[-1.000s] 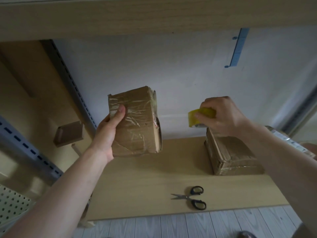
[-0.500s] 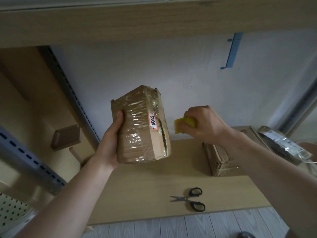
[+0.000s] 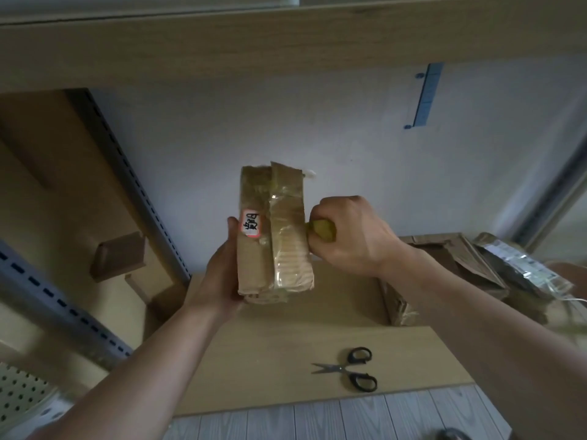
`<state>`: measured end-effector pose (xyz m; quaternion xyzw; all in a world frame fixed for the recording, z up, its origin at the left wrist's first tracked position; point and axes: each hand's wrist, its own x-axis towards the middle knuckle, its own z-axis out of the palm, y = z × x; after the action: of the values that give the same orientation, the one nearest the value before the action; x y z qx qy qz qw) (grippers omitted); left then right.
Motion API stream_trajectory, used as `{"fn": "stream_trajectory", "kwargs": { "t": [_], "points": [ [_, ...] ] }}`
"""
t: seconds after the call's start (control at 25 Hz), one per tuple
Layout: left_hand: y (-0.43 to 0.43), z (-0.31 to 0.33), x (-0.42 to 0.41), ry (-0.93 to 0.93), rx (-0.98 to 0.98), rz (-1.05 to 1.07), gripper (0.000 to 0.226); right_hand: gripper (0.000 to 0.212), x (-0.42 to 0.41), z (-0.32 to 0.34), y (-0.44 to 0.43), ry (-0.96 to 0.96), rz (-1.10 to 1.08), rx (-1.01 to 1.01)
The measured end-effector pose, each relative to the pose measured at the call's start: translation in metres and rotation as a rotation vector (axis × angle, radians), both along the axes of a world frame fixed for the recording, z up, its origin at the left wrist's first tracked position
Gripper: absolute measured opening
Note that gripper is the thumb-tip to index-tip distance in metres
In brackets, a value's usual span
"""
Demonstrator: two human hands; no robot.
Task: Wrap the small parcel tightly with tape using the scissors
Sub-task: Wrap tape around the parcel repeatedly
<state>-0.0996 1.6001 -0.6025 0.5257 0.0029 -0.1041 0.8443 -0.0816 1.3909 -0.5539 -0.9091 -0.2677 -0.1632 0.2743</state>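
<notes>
Your left hand grips parcel upright | your right hand clutches tape roll against its side | scissors lie on shelf

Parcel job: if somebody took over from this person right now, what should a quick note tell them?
Left hand: grips the parcel, held upright above the table.
Right hand: grips the yellow tape roll at the parcel's right side.
Scissors: lying on the table near its front edge, untouched.
Done: shiny tape already covers part of the parcel.
Left: probably pull the tape tight round the parcel, then cut it with the scissors.
</notes>
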Motion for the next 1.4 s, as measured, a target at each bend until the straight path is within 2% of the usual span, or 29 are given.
{"fn": "stream_trajectory", "kwargs": {
  "t": [0.08, 0.2, 0.28, 0.36, 0.48, 0.52, 0.68, 0.8, 0.88, 0.96, 1.0, 1.08, 1.2, 1.4],
  "points": [
    [0.000, 0.000, 0.000, -0.011, 0.064, -0.020, 0.061, 0.027, -0.001, 0.000, -0.003, 0.025, -0.048, -0.053],
    [0.002, 0.005, -0.004, -0.044, 0.102, -0.123, 0.075, 0.026, -0.002, -0.005, -0.003, 0.033, -0.060, -0.118],
    [0.006, 0.001, -0.003, -0.074, 0.202, -0.138, 0.078, 0.022, -0.003, -0.007, -0.002, 0.047, -0.043, -0.123],
    [0.010, -0.002, 0.000, -0.043, 0.198, -0.128, 0.076, 0.023, -0.004, -0.008, -0.002, 0.075, -0.037, -0.073],
    [0.010, 0.005, -0.005, 0.059, 0.010, -0.096, 0.041, 0.047, -0.003, -0.006, -0.010, 0.168, -0.062, 0.125],
    [0.010, 0.005, -0.006, 0.044, -0.061, -0.088, 0.038, 0.057, -0.003, -0.004, -0.012, 0.198, -0.049, 0.222],
    [0.011, 0.006, -0.006, -0.004, -0.267, -0.008, 0.043, 0.069, -0.004, -0.007, -0.016, 0.340, 0.147, 0.646],
    [0.014, 0.005, -0.007, -0.017, -0.295, -0.029, 0.047, 0.089, 0.001, -0.011, -0.017, 0.425, 0.244, 0.788],
    [0.017, 0.001, -0.006, -0.040, -0.276, -0.060, 0.052, 0.081, 0.002, -0.002, -0.019, 0.396, 0.250, 0.770],
    [0.018, -0.003, -0.006, -0.072, -0.244, -0.079, 0.056, 0.051, 0.003, 0.008, -0.024, 0.346, 0.238, 0.728],
    [0.018, -0.006, -0.006, -0.079, -0.230, -0.088, 0.056, 0.046, 0.002, 0.014, -0.027, 0.305, 0.227, 0.695],
    [0.017, -0.007, -0.006, -0.077, -0.223, -0.085, 0.049, 0.049, 0.003, 0.020, -0.034, 0.195, 0.194, 0.537],
    [0.021, -0.005, -0.004, -0.108, -0.245, -0.043, 0.050, 0.042, 0.008, 0.018, -0.047, -0.007, 0.049, 0.156],
    [0.024, -0.004, -0.007, -0.148, -0.257, -0.087, 0.044, 0.047, 0.012, 0.006, -0.046, -0.121, -0.040, -0.045]
  ]
}}
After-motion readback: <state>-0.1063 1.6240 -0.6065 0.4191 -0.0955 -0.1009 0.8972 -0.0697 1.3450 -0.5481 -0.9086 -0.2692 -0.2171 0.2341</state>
